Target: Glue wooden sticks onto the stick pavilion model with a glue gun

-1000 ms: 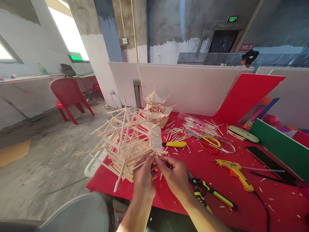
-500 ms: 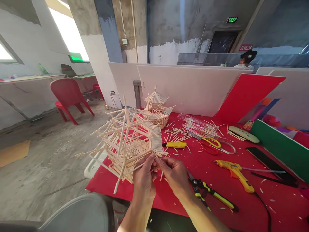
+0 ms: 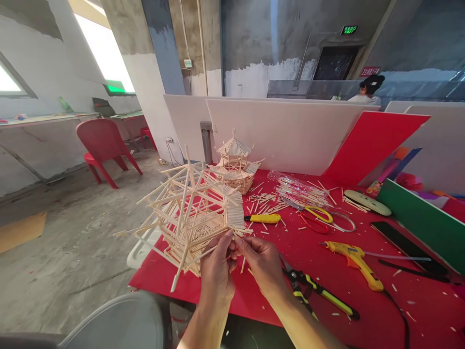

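Note:
A wooden stick frame [image 3: 189,213], with open beams and a strip of closely laid sticks on its right side, stands at the table's left front. My left hand [image 3: 218,254] is closed at the frame's lower right corner, thumb and fingers pinching. Facing it, my right hand [image 3: 257,259] also pinches at that corner, its fingertips nearly meeting the left ones. What sits between the fingertips is small and mostly hidden; thin stick ends show beside them. Behind the frame stands a stick pagoda model [image 3: 234,162] with a pointed roof.
On the red tabletop [image 3: 290,295] lie a yellow utility knife [image 3: 265,218], scissors [image 3: 317,213], pliers [image 3: 319,291], a glue gun [image 3: 354,259], a phone [image 3: 403,242] and loose sticks [image 3: 263,199]. White boards [image 3: 283,135] rise behind. A grey bin [image 3: 119,320] stands at lower left.
Both hands stay pinched at the same corner with hardly any movement. The person in the background has shifted slightly left.

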Available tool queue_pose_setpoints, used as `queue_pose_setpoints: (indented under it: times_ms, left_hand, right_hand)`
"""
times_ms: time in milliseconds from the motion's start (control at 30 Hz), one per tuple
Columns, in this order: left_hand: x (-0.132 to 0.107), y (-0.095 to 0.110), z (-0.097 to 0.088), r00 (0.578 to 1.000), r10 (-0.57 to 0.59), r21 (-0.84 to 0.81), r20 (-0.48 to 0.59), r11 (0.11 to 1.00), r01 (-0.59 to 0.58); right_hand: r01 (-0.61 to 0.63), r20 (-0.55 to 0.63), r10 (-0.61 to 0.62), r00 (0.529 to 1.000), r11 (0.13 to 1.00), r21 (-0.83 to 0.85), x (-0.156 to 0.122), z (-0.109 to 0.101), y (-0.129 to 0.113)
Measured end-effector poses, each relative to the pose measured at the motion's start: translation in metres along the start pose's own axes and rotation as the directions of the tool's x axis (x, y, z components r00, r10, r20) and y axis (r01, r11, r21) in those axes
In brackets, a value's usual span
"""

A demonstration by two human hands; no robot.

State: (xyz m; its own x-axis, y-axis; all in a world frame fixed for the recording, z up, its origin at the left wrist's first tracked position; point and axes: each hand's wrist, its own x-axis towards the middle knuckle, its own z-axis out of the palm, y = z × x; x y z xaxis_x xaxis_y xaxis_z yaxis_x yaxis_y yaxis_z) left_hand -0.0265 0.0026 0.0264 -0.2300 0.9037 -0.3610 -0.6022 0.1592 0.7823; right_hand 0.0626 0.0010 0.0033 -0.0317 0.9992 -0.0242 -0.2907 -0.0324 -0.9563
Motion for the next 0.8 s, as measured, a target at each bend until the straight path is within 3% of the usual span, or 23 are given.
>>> queue_pose_setpoints:
  times_ms: [433,800]
  left_hand:
    - [0.0027,-0.0018,0.0010,1.000,0.013,-0.015,-0.005,1.000,-0.013]
    - [0.0012,-0.0015,-0.0005,1.000,0.004,-0.019,-0.008,1.000,-0.005]
  right_hand:
    - [0.030,-0.012,-0.030,0.999,1.000,-0.009,-0.0025,0.0013,0.0003]
    - [0.027,0.047,-0.024,0.999,0.998,-0.057,-0.0044,-0.0054,-0.0016]
